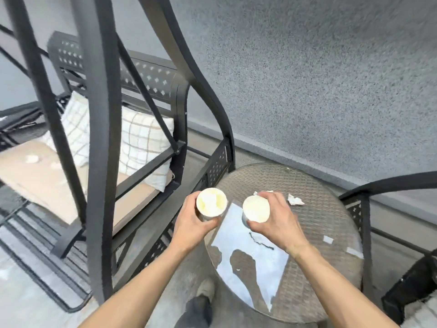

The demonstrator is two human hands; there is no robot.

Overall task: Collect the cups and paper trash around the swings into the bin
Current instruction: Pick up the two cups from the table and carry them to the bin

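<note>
My left hand [196, 223] grips a white paper cup [211, 201] just off the left edge of the round wicker table [331, 233]. A second white paper cup [256, 208] is gripped by my right hand [275, 217] above the table's near-left part. Both cups are upright and I look down into them. A crumpled paper scrap [295, 200] lies on the table right of my right hand, and a smaller scrap [255, 192] peeks out behind my fingers. Small white bits [328, 239] lie further right. No bin is in view.
The glass tabletop carries a bright reflection [255, 254]. A black metal swing bench [132, 147] with a beige seat cushion and checked pillows [142, 138] stands at left, with pale scraps [32, 159] on the cushion. A grey textured wall [307, 79] rises behind; another dark swing frame [364, 209] stands at right.
</note>
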